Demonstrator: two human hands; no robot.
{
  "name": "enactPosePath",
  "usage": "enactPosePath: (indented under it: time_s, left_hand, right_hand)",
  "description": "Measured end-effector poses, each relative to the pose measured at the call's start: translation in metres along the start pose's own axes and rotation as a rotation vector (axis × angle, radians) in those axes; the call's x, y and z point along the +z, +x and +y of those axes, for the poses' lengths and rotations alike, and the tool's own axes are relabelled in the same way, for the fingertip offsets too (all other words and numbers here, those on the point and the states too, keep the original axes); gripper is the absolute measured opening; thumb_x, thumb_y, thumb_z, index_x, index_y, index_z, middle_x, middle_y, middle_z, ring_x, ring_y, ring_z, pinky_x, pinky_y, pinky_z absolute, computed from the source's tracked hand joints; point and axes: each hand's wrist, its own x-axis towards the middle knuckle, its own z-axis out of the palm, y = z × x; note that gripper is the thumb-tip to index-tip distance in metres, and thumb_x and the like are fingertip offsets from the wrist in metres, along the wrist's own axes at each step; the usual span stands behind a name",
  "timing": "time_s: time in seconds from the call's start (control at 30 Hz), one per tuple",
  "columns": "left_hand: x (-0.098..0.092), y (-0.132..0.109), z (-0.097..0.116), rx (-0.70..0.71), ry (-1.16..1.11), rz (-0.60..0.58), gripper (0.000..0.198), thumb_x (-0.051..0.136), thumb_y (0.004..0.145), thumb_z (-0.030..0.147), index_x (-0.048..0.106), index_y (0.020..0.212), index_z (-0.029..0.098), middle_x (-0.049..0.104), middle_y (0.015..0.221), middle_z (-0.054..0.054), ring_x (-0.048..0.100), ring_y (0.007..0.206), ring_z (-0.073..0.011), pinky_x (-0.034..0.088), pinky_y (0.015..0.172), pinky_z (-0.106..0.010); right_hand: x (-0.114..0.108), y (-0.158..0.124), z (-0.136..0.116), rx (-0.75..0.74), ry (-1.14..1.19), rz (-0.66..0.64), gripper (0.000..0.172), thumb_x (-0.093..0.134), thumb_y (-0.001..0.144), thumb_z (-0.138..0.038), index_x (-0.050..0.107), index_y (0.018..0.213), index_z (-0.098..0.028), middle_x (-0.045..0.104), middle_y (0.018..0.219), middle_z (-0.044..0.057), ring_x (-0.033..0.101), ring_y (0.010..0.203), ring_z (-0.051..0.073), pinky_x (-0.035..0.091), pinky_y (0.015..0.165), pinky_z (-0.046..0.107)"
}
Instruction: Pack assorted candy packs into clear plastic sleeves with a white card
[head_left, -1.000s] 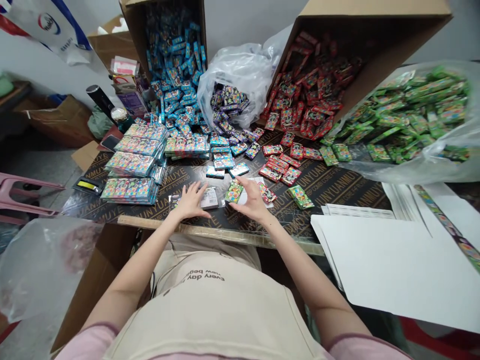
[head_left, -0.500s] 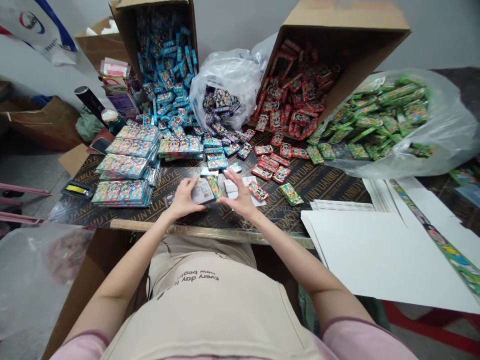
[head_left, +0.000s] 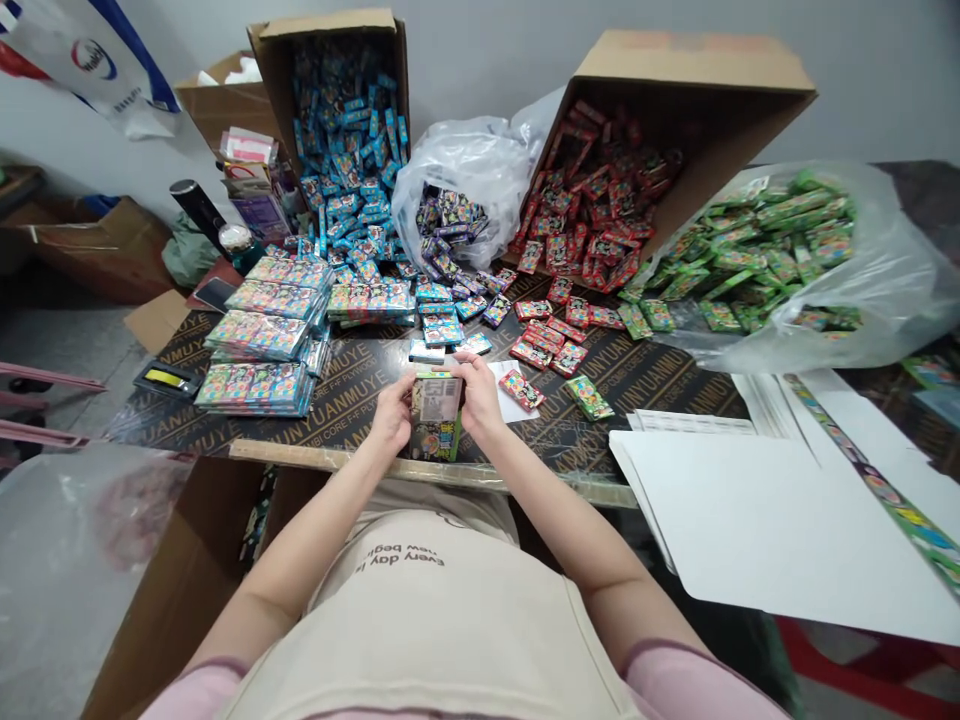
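Between my two hands, just over the table's front edge, is a flat printed box (head_left: 437,418) with a dark patterned face, a pale label panel and green edges. My left hand (head_left: 394,412) is closed on its left side. At the upper right corner my right hand (head_left: 478,395) grips it, thumb and fingers bent round the edge. Small blue boxes (head_left: 442,330) lie just beyond the hands. A red box (head_left: 520,390) rests on white paper (head_left: 511,408) to the right, with a green box (head_left: 589,397) beside it.
Stacks of wrapped packs (head_left: 259,335) stand at left. Behind are a carton of blue boxes (head_left: 401,60), a plastic bag of purple boxes (head_left: 495,150), a carton of red boxes (head_left: 690,70) and a bag of green boxes (head_left: 892,260). White sheets (head_left: 780,510) overhang the right front edge.
The flat box has come nearer to me and now shows its long printed face. My hands have closed in on its sides. The camera view has shifted slightly.
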Motion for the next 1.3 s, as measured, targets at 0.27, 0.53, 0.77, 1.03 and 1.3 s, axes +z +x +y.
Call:
enactPosePath:
  time_s: [0.27, 0.53, 0.77, 1.03, 1.3]
  left_hand:
    - [0.008, 0.010, 0.044, 0.100, 0.244, -0.115, 0.017, 0.070, 0.049, 0.016, 0.067, 0.066, 0.015, 0.067, 0.067, 0.000, 0.057, 0.060, -0.0099, 0.039, 0.054, -0.020]
    - [0.006, 0.006, 0.063, 0.278, 0.606, -0.264, 0.021, 0.082, 0.052, 0.030, 0.073, 0.063, 0.014, 0.067, 0.059, -0.002, 0.057, 0.057, -0.0123, 0.044, 0.061, -0.026]
    - [0.008, 0.018, 0.076, 0.156, 0.706, -0.285, 0.026, 0.085, 0.044, 0.025, 0.074, 0.063, 0.013, 0.067, 0.058, -0.004, 0.057, 0.052, -0.0122, 0.047, 0.059, -0.028]
    - [0.011, 0.010, 0.078, 0.465, 1.068, -0.381, 0.005, 0.073, 0.061, 0.018, 0.072, 0.062, 0.014, 0.069, 0.063, -0.004, 0.062, 0.062, -0.0158, 0.048, 0.061, -0.027]
    - [0.001, 0.006, 0.071, 0.941, 1.343, -0.659, 0.013, 0.063, 0.084, 0.021, 0.075, 0.087, 0.019, 0.065, 0.076, -0.004, 0.060, 0.069, -0.0144, 0.045, 0.065, -0.026]
  right_hand:
    - [-0.006, -0.004, -0.008, 0.050, 0.186, -0.154, 0.050, 0.073, 0.061, -0.023, 0.048, 0.104, -0.026, 0.075, 0.080, -0.002, 0.071, 0.081, 0.022, 0.054, 0.071, 0.034]
    - [-0.027, 0.007, -0.014, -0.091, -0.110, -0.322, 0.029, 0.085, 0.056, -0.029, 0.069, 0.077, -0.020, 0.075, 0.081, 0.002, 0.068, 0.075, 0.016, 0.052, 0.075, 0.030]
    - [-0.032, 0.008, -0.013, -0.360, -0.388, -0.271, 0.022, 0.080, 0.065, -0.039, 0.075, 0.077, -0.020, 0.074, 0.080, 0.003, 0.067, 0.075, 0.018, 0.053, 0.078, 0.034]
    - [-0.033, 0.009, -0.022, -0.437, -0.569, -0.362, 0.023, 0.076, 0.071, -0.041, 0.071, 0.072, -0.018, 0.069, 0.069, 0.002, 0.062, 0.063, 0.016, 0.050, 0.063, 0.029]
    - [-0.070, 0.033, -0.025, -0.620, -0.757, -0.450, 0.043, 0.044, 0.094, -0.053, 0.075, 0.092, -0.023, 0.072, 0.104, 0.007, 0.065, 0.100, 0.022, 0.048, 0.088, 0.038]
